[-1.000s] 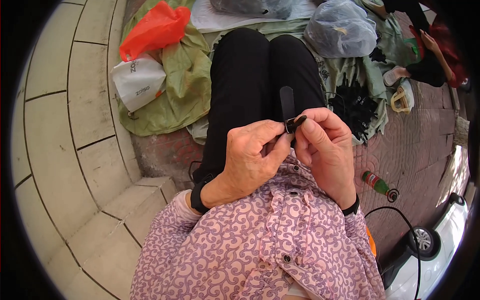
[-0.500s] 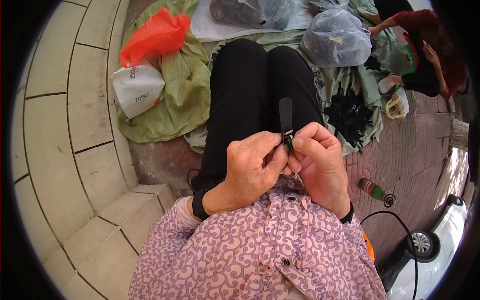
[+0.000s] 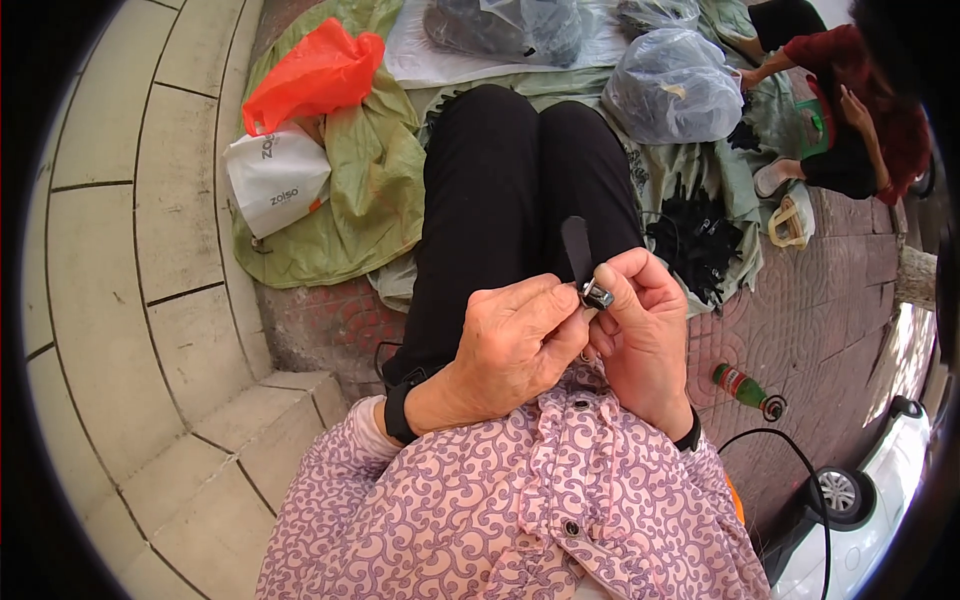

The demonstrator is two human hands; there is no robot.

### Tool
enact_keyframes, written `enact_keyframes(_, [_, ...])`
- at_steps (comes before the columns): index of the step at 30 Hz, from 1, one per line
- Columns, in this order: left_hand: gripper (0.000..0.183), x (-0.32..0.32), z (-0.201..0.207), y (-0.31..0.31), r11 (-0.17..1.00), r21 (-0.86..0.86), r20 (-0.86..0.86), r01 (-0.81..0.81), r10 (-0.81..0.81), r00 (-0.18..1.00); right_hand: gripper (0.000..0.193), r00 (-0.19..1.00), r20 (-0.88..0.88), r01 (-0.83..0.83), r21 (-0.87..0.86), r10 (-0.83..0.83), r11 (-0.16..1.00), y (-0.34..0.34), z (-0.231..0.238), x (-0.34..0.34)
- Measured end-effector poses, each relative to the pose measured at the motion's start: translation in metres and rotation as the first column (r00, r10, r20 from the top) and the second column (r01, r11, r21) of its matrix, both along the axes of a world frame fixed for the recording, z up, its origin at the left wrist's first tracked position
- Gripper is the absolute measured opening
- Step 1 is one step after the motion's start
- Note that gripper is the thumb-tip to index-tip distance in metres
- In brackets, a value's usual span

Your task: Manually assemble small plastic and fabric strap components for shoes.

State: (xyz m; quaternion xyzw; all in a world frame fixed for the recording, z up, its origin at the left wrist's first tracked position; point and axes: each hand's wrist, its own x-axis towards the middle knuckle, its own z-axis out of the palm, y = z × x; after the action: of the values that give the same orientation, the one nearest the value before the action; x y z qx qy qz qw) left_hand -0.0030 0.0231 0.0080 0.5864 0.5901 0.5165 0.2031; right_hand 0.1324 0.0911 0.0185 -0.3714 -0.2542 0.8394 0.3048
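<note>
Above my lap, both hands work at a small metal buckle (image 3: 597,296) on a short black strap (image 3: 575,243). The strap's rounded free end points up and away from me, over my black trousers (image 3: 475,190). My left hand (image 3: 515,335) pinches the left side of the buckle between thumb and fingers. From the right, my right hand (image 3: 648,335) grips it with thumb and curled fingers. The fingertips cover part of the buckle and the strap's lower end. A black band circles each of my wrists.
Ahead, clear plastic bags (image 3: 672,88) of dark items lie on a green cloth, with a pile of black pieces (image 3: 695,240) nearer. A red bag (image 3: 315,75) and white bag (image 3: 278,180) lie left. Right are a green bottle (image 3: 742,385), a white car (image 3: 860,530) and a seated person (image 3: 850,110).
The buckle has tilted and moved slightly right and nearer to me, showing more shiny metal. The strap's free end now leans left. Both hands keep their pinch.
</note>
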Motion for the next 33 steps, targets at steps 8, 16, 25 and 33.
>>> enact_keyframes(8, [0.008,-0.004,0.001,-0.002,0.994,-0.103,0.130,-0.023,0.036,0.991,0.015,0.992,-0.124,-0.028,-0.045,0.022,0.999,-0.003,-0.003,-0.001])
enact_keyframes(16, [0.008,-0.003,0.000,-0.003,0.999,-0.046,0.056,-0.019,0.022,0.998,0.012,0.998,-0.041,-0.040,0.045,0.042,0.998,-0.003,0.002,-0.004])
enact_keyframes(25, [0.013,0.000,0.009,0.004,0.958,-0.288,0.338,-0.017,0.119,0.933,0.054,0.915,-0.403,-0.090,-0.231,-0.011,0.969,0.018,-0.020,0.004])
enact_keyframes(33, [0.013,-0.015,0.003,0.003,0.875,-0.475,0.436,0.088,0.147,0.888,0.077,0.853,-0.474,0.148,-0.181,-0.218,0.972,0.042,-0.034,0.033])
